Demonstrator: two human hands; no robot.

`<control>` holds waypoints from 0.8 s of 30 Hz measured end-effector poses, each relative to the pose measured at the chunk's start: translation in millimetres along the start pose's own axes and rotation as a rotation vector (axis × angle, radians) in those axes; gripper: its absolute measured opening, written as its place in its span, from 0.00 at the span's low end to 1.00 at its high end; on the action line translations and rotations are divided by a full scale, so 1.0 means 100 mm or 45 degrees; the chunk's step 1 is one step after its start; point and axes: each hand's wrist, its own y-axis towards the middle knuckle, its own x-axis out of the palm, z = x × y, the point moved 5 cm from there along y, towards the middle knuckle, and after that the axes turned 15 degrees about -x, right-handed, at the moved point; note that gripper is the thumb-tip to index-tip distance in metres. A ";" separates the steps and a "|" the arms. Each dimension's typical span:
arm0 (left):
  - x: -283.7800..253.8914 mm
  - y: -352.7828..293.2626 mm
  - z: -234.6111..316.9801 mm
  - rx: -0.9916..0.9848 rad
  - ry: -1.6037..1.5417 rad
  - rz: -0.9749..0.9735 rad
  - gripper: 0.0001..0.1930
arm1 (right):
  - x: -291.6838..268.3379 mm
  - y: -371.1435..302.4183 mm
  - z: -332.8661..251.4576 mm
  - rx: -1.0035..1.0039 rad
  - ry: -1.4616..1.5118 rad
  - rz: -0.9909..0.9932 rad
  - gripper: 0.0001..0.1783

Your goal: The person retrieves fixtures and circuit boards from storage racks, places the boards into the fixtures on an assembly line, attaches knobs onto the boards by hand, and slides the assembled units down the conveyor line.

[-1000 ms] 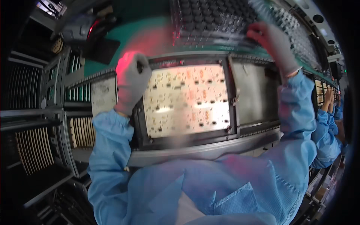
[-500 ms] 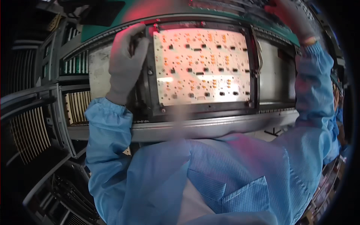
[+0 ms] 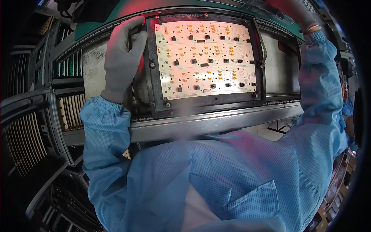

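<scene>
A white circuit board panel (image 3: pixel 205 63) lies in a black frame (image 3: pixel 193 106), with rows of small orange parts and black square parts on it. My left hand (image 3: pixel 123 58), in a grey glove, is at the frame's upper left side. Its thumb and fingers are curled at that edge, with a dark gap between them; their hold is partly hidden. Beyond the frame's upper right, my right hand (image 3: pixel 291 11) reaches toward the far edge of the view. Red light and blur cover its fingers, so whatever they hold cannot be made out.
The frame rests on a metal rail track (image 3: pixel 216 121) and has a curved handle (image 3: pixel 262 42) on its right. Slotted racks (image 3: pixel 29 141) holding upright boards stand to the left. A green mat (image 3: pixel 91 29) lies behind the track. Blurred trays (image 3: pixel 247 5) sit at the far side.
The frame, the track and my left hand appear slightly higher and farther left in the picture. My right hand has shifted up and left. The pink glare on the panel has faded.
</scene>
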 end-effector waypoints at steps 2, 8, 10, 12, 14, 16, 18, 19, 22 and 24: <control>-0.08 -0.03 -0.05 0.027 -0.083 -0.003 0.16 | -0.80 0.28 -0.50 0.173 0.689 -0.108 0.15; -0.05 -0.03 0.00 -0.034 -0.195 -0.065 0.16 | -0.98 0.31 -0.53 0.336 0.241 -0.421 0.17; -0.03 -0.05 -0.03 0.062 -0.116 0.005 0.16 | -0.56 0.25 -0.34 0.171 0.414 -0.254 0.13; -0.02 -0.05 -0.05 0.041 -0.124 -0.055 0.17 | -0.62 0.35 -0.48 0.212 0.407 -0.333 0.14; -0.02 -0.06 0.00 0.039 -0.124 -0.070 0.17 | -0.63 0.35 -0.57 0.249 0.299 -0.277 0.14; -0.01 -0.09 0.01 0.046 -0.077 -0.080 0.17 | -0.69 0.32 -0.56 0.271 0.448 -0.247 0.14; -0.04 -0.11 0.03 0.092 -0.079 -0.058 0.17 | -0.73 0.24 -0.55 0.290 0.606 -0.231 0.15; -0.03 -0.11 0.02 0.097 -0.075 -0.061 0.17 | -0.77 0.16 -0.52 0.321 0.788 -0.130 0.15; -0.01 -0.05 -0.13 0.076 -0.136 -0.053 0.17 | -1.13 0.09 -0.71 0.286 1.156 0.086 0.16; 0.03 -0.03 -0.22 0.018 -0.208 -0.086 0.16 | -1.31 -0.03 -1.04 0.247 1.365 0.151 0.17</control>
